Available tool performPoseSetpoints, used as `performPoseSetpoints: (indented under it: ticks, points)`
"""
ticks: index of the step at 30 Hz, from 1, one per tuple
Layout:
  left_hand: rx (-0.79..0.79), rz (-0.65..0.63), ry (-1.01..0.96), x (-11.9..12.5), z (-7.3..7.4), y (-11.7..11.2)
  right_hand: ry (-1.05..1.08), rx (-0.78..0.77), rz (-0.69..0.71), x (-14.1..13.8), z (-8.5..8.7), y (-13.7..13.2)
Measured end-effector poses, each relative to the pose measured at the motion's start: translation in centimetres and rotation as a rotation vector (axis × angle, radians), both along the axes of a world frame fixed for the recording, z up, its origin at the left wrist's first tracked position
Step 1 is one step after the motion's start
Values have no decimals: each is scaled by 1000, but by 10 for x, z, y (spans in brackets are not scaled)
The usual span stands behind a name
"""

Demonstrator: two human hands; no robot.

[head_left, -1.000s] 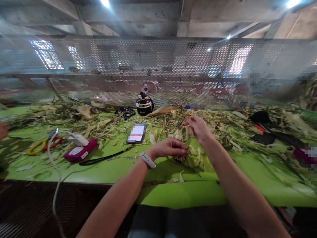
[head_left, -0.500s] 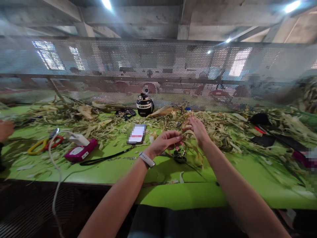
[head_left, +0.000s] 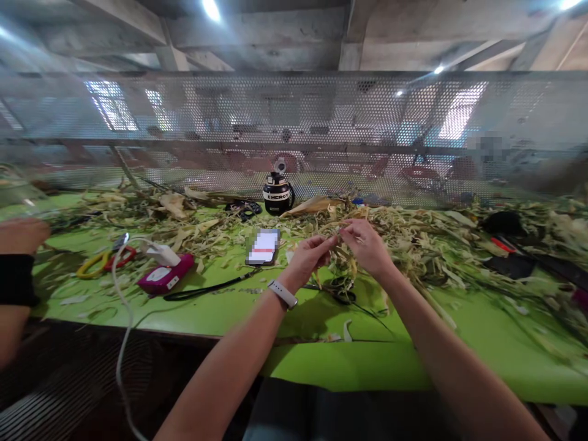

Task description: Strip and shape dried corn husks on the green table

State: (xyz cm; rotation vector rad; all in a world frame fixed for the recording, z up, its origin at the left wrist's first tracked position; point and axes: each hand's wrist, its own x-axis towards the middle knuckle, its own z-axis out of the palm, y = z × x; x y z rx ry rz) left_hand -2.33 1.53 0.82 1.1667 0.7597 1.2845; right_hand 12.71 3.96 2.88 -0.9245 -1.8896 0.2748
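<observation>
My left hand [head_left: 310,257] and my right hand [head_left: 366,244] are raised together above the green table [head_left: 220,309], fingers pinched on pale dried corn husk strips [head_left: 345,260] that hang down between them. A light wristband sits on my left wrist. Dark scissors [head_left: 337,293] lie on the table just below my hands. A wide heap of loose husk strips [head_left: 427,236] spreads behind and to the right of my hands.
A phone [head_left: 263,246] lies left of my hands, a black jug [head_left: 278,193] behind it. A pink box with a white charger and cable [head_left: 165,274] and red-yellow scissors [head_left: 98,263] lie left. Another person's arm [head_left: 18,269] reaches in at far left. Perforated metal screen [head_left: 294,128] backs the table.
My left hand rose from the pile on the table to meet my right hand. Both hands closed together on the husk strips. The view shifted slightly to the left.
</observation>
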Motion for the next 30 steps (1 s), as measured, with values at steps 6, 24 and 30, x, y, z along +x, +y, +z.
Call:
performPoseSetpoints:
  ticks: [6, 24, 30]
  points:
    - [68, -29, 82, -1, -7, 5, 0, 53, -84, 0, -4, 3]
    - [-174, 126, -324, -4, 7, 4, -288, 92, -11, 2, -4, 2]
    - [-79, 158, -261, -1, 2, 8, -231, 150, -1, 5, -10, 11]
